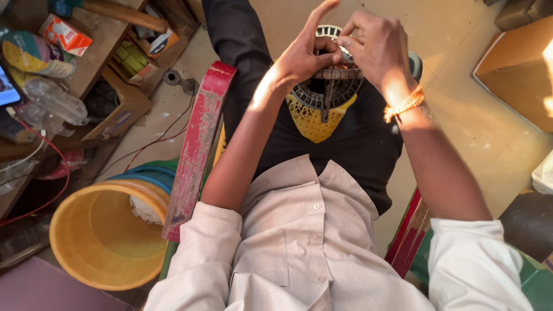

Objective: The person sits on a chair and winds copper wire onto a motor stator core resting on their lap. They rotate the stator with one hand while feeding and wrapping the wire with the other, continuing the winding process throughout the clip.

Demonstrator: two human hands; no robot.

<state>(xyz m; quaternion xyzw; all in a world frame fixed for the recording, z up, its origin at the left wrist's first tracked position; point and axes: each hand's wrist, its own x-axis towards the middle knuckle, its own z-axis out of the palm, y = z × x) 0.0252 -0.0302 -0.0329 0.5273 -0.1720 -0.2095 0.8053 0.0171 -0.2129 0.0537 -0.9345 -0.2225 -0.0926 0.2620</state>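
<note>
While both hands work close together over the lap, the left hand (305, 55) is pinched, thumb and middle fingers closed on the near edge of a round dark grille (331, 86), its forefinger sticking straight up and free. The right hand (374, 49) is curled tight just beside it, fingertips bunched on something small at the grille's top; what that small part is, I cannot tell. An orange bracelet (404, 105) sits on the right wrist.

The grille rests upright on the black trousers (357, 150), far from the chest, with a rusty metal bar (329, 95) running down its middle and a yellow mesh piece (314, 121) hanging below it. It looks like thin moulded plastic: light, fairly stiff at the rim, likely brittle in the fine ribs. The rim or the metal bar seems the safer hold; the mesh looks likely to flex or crack under a squeeze. The bar looks rough and rusty, so no slipping there.

Further out, a red plank (196, 150) runs along the left thigh, and a yellow bucket (103, 236) stands near left on the floor. A cluttered wooden shelf (98, 46) fills the far left, with an orange box (64, 34) on it. A cardboard box (515, 69) sits far right.
</note>
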